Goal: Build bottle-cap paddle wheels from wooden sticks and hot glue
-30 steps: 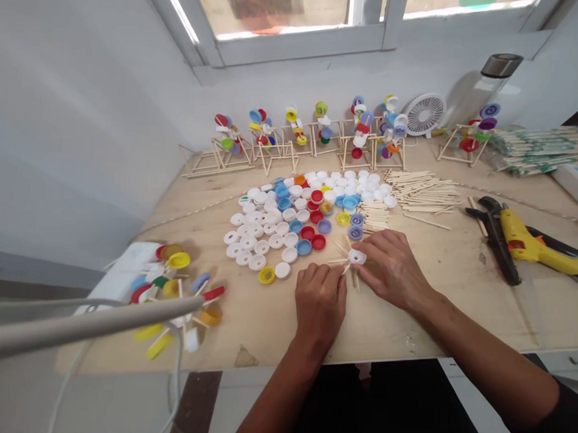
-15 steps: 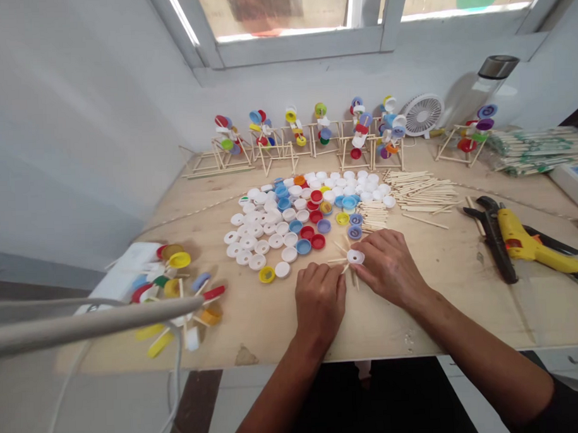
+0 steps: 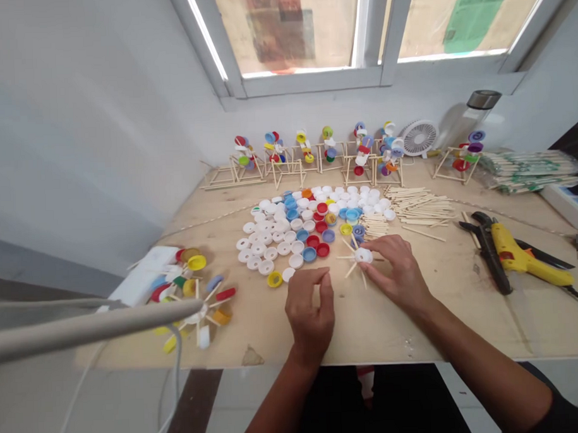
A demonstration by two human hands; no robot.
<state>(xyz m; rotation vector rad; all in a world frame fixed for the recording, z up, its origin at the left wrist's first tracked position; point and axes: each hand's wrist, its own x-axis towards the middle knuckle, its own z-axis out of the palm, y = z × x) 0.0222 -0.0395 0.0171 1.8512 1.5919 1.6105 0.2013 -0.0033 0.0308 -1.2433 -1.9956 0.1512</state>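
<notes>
My right hand (image 3: pixel 398 273) pinches a white bottle cap (image 3: pixel 363 256) between thumb and fingers, just above or on the tabletop. Several short wooden sticks stick out around this cap like spokes. To the left of it, my left hand (image 3: pixel 311 310) is closed, thumb and forefinger tips together; whatever they may hold is too small to make out. Beyond both hands lies a spread of loose bottle caps (image 3: pixel 284 248), mostly white, with blue, red and yellow ones among them. A small pile of short sticks (image 3: pixel 374 226) lies right behind my right hand.
A yellow glue gun (image 3: pixel 520 252) and black-handled cutters (image 3: pixel 492 253) lie at the right. Longer sticks (image 3: pixel 419 205) are heaped behind. Stick frames with coloured cap wheels (image 3: pixel 362 154) line the wall beside a fan (image 3: pixel 419 138). At left, a pale cable (image 3: pixel 107 324) crosses before finished cap wheels (image 3: pixel 197 314).
My left hand has drawn away from the spoked cap, to the left, its thumb and forefinger now pinched. My right hand still holds the cap. The camera view has tilted up slightly.
</notes>
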